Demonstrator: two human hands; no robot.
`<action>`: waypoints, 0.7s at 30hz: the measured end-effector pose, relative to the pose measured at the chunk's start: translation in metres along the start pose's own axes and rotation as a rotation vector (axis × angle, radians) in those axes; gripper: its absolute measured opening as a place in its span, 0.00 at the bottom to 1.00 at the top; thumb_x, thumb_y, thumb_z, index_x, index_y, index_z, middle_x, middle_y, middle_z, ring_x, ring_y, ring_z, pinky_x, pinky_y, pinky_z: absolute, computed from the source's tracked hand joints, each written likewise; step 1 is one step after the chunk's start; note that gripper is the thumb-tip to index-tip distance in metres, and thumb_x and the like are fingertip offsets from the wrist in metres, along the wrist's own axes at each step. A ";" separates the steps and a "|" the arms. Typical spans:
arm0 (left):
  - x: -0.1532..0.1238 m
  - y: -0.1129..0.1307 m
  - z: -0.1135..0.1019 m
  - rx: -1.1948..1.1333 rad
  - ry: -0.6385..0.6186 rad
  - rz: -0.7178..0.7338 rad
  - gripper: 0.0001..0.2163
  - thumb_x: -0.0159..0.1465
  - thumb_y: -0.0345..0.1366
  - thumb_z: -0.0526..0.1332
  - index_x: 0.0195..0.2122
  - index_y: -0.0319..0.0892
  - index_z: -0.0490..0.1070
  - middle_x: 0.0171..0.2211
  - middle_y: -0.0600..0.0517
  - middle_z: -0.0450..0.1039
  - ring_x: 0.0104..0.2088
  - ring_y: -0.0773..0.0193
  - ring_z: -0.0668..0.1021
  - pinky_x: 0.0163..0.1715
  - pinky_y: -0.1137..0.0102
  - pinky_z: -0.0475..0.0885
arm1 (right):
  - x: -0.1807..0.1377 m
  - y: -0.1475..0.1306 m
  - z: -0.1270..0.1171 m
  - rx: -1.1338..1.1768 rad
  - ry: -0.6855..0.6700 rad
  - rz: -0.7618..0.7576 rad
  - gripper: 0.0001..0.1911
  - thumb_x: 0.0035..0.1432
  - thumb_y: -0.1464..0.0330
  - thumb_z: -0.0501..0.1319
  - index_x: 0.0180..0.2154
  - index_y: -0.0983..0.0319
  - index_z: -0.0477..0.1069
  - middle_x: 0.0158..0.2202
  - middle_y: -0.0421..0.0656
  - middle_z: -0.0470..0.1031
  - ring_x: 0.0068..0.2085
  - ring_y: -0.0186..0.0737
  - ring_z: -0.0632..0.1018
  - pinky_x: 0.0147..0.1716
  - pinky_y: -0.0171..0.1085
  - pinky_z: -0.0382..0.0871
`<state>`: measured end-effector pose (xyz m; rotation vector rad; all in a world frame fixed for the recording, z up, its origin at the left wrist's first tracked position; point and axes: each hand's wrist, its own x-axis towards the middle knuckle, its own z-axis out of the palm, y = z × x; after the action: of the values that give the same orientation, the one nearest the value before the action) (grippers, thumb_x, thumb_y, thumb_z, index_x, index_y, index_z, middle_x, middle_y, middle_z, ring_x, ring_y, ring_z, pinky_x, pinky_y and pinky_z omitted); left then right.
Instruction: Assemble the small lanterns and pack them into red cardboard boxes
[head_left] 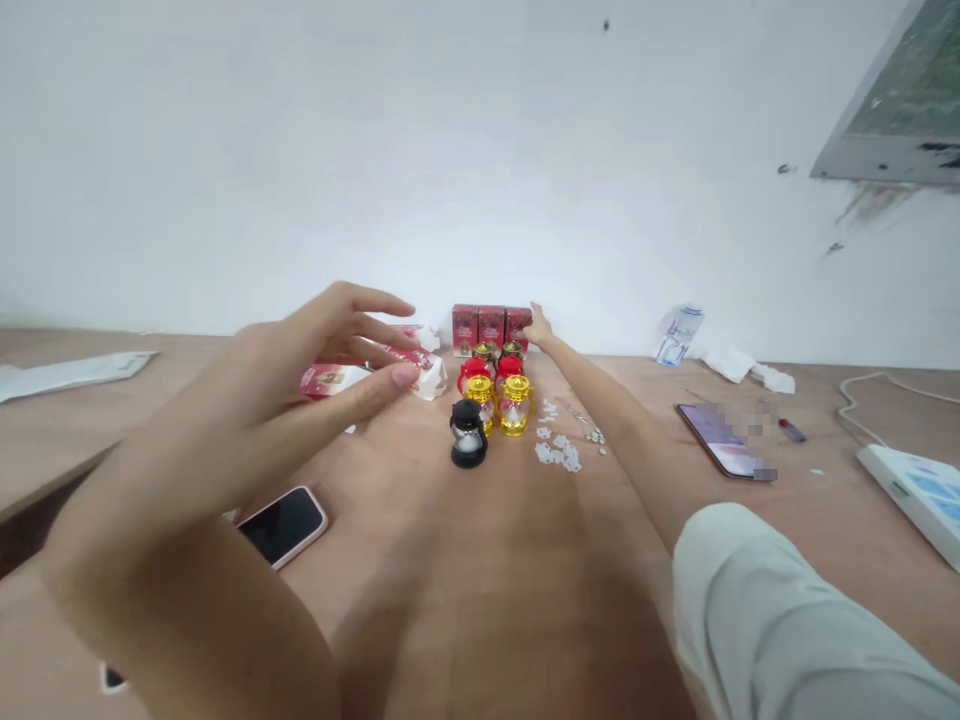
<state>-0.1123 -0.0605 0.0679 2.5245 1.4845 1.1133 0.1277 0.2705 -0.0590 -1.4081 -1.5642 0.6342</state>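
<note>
My left hand [341,350] hovers over the left side of the table, fingers apart and holding nothing. Behind it lie flattened red-and-white cartons [429,378], partly hidden. Far back, my right hand [538,328] grips the right edge of the rightmost red box [516,322]. Two more red boxes [478,325] stand against it in a row near the wall. In front of them are small lanterns: dark ones with gold tops [485,351], red ones [474,372], gold ones [514,408] and a black one [468,440] nearest me.
White paper tags [556,452] and small metal bits [594,436] lie right of the lanterns. Phones rest at left [285,525] and right [720,440]. Further right are a clear plastic packet [679,335], crumpled tissue [731,362] and a white power strip [911,490] with its cable.
</note>
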 end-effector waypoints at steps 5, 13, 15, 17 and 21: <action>0.010 -0.019 0.017 0.050 -0.190 -0.036 0.17 0.58 0.50 0.59 0.47 0.55 0.67 0.42 0.55 0.75 0.41 0.58 0.77 0.35 0.67 0.74 | -0.019 -0.001 -0.015 -0.009 0.064 0.035 0.41 0.45 0.76 0.60 0.60 0.69 0.48 0.57 0.57 0.63 0.56 0.49 0.67 0.57 0.46 0.59; 0.061 -0.044 0.091 0.246 -0.674 -0.177 0.18 0.50 0.36 0.58 0.45 0.45 0.66 0.37 0.50 0.75 0.37 0.56 0.77 0.30 0.70 0.68 | -0.134 -0.008 -0.066 0.226 0.115 -0.315 0.26 0.48 0.71 0.57 0.51 0.58 0.57 0.50 0.47 0.67 0.48 0.40 0.72 0.50 0.45 0.66; 0.066 -0.048 0.106 0.285 -0.753 -0.145 0.18 0.49 0.34 0.59 0.43 0.45 0.66 0.39 0.49 0.75 0.39 0.55 0.76 0.32 0.70 0.67 | -0.170 0.003 -0.076 0.255 0.158 -0.351 0.23 0.50 0.70 0.57 0.49 0.57 0.58 0.49 0.46 0.68 0.47 0.40 0.72 0.50 0.46 0.66; 0.066 -0.051 0.118 0.320 -0.763 -0.100 0.18 0.49 0.34 0.60 0.43 0.44 0.65 0.39 0.48 0.74 0.39 0.54 0.76 0.32 0.69 0.66 | -0.203 0.020 -0.081 0.248 0.209 -0.325 0.18 0.52 0.68 0.57 0.47 0.57 0.59 0.49 0.46 0.68 0.46 0.39 0.72 0.50 0.46 0.66; 0.057 -0.056 0.133 0.319 -0.666 0.041 0.13 0.53 0.35 0.59 0.40 0.44 0.64 0.35 0.48 0.71 0.36 0.57 0.74 0.31 0.70 0.64 | -0.256 0.058 -0.080 0.187 0.203 -0.296 0.14 0.56 0.67 0.55 0.46 0.56 0.59 0.47 0.46 0.67 0.45 0.41 0.72 0.51 0.49 0.66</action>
<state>-0.0612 0.0583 -0.0181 2.7121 1.4823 -0.0152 0.2087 0.0231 -0.1438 -1.0418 -1.4728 0.4317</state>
